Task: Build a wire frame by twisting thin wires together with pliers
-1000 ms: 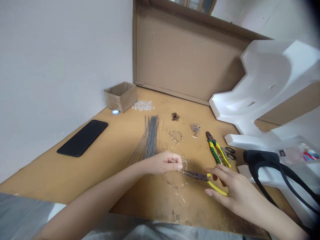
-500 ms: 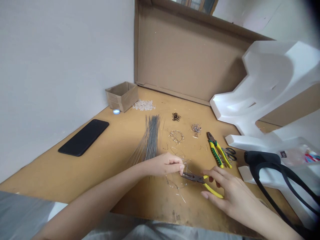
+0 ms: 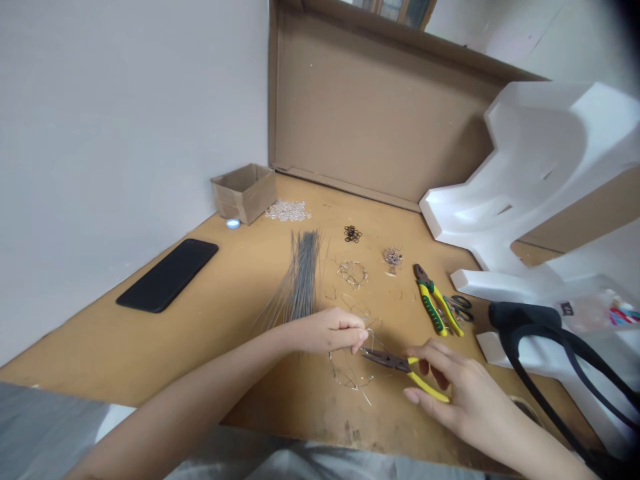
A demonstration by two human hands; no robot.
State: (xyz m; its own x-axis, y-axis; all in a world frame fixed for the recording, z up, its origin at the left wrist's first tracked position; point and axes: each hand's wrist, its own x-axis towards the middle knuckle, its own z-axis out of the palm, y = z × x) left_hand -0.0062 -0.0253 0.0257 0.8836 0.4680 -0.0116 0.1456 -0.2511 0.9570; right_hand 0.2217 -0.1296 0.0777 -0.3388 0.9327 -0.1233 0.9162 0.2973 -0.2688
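Observation:
My left hand point(image 3: 336, 331) is closed, pinching a thin bent wire point(image 3: 371, 341) between thumb and forefinger. My right hand point(image 3: 453, 380) holds long-nose pliers point(image 3: 390, 361) with yellow handles. The pliers' dark jaws point left, slightly parted, just below my left fingertips; whether they touch the wire I cannot tell. A loop of bent wire pieces point(image 3: 350, 383) lies on the table under the jaws. Behind my left wrist is a bundle of straight grey wires point(image 3: 303, 273), its near end hidden by my forearm.
A wire ring point(image 3: 353, 273), small black rings point(image 3: 353, 233) and a coiled wire bunch point(image 3: 393, 256) lie farther back. Yellow-green pliers point(image 3: 434, 300) and scissors point(image 3: 460, 307) are at right. A black phone point(image 3: 169, 275), a small cardboard box point(image 3: 245, 193) and clear beads point(image 3: 289, 211) are left.
The pliers' tip has shifted slightly down from my left fingertips, and the jaws look a little more parted. My right hand has moved slightly with them; my left hand is nearly still.

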